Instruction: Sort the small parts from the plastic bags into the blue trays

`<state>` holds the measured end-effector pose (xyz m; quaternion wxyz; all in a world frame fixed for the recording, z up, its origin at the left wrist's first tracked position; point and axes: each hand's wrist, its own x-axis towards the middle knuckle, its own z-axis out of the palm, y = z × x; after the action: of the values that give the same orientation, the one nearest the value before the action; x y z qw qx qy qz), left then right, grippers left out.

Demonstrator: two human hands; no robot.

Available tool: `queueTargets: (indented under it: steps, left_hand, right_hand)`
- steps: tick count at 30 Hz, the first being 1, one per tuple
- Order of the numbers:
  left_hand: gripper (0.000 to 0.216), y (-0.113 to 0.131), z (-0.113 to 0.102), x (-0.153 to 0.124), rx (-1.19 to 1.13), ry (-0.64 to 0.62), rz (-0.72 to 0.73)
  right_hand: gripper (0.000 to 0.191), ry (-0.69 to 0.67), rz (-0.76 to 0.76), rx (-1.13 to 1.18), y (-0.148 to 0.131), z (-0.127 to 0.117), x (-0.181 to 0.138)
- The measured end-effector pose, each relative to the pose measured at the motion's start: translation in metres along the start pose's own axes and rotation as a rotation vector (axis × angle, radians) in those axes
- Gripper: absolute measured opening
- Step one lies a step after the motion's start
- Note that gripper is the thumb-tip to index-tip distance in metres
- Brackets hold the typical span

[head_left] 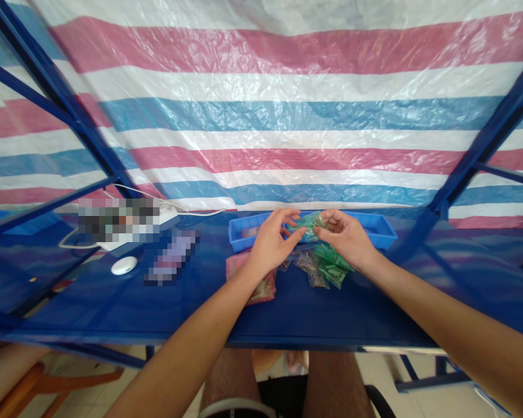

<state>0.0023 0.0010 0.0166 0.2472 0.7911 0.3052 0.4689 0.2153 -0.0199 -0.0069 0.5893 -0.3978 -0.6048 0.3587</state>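
Between my two hands, over the blue plastic trays, is a green-tinted plastic bag [310, 222]. My left hand [279, 235] pinches its left side with thumb and fingers. On the bag's right side, my right hand [342, 235] grips it the same way. Below my right hand lies a pile of green plastic bags [332, 267]. Small clear bags with dark contents [311, 268] lie left of that pile; I cannot make out what is inside. Pink bags [264, 287] are stacked under my left forearm, which partly hides them.
Blue trays [383, 230] stand at the back of the blue table [192, 316]. At left are a white oval case [124, 265], a blurred-out flat object [172, 258] and a power strip with cables [169, 219]. Blue metal posts [466, 157] frame a striped sheet.
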Motion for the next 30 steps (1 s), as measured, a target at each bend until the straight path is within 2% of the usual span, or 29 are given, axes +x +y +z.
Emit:
queueTargets:
  steps: [2, 5, 9, 12, 15, 18, 21, 26, 30]
  left_hand:
    - [0.03, 0.001, -0.001, 0.0, 0.011, 0.026, 0.01]
    - [0.033, 0.004, 0.001, -0.001, -0.067, -0.04, -0.01]
    - [0.043, 0.003, 0.002, -0.003, -0.147, -0.156, -0.037]
    - [0.035, -0.005, 0.001, -0.001, -0.104, -0.112, -0.072]
    - [0.035, -0.014, 0.0, 0.002, -0.231, -0.059, -0.123]
    - [0.039, -0.017, 0.003, 0.003, -0.395, -0.092, -0.16]
    - [0.038, -0.015, 0.006, 0.001, -0.463, -0.137, -0.172]
    - [0.038, -0.014, 0.006, 0.0, -0.329, -0.088, -0.214]
    - [0.035, -0.01, 0.002, 0.002, -0.146, 0.013, -0.135]
  right_hand:
    - [0.028, 0.085, -0.05, -0.078, 0.001, -0.001, 0.001]
    - [0.027, 0.13, -0.116, -0.143, -0.002, 0.0, -0.001]
    - [0.04, -0.101, -0.161, -0.111, -0.01, 0.008, -0.01]
    - [0.044, -0.198, -0.142, -0.064, -0.013, 0.013, -0.014]
    - [0.036, -0.087, -0.135, -0.08, -0.013, 0.011, -0.012]
    - [0.043, 0.038, -0.141, -0.115, -0.011, 0.008, -0.009]
    - [0.048, 0.001, -0.074, -0.055, -0.01, 0.006, -0.008]
    - [0.037, -0.051, 0.031, 0.022, -0.007, 0.006, -0.007]
    - [0.037, 0.05, 0.034, 0.066, -0.004, 0.002, -0.004]
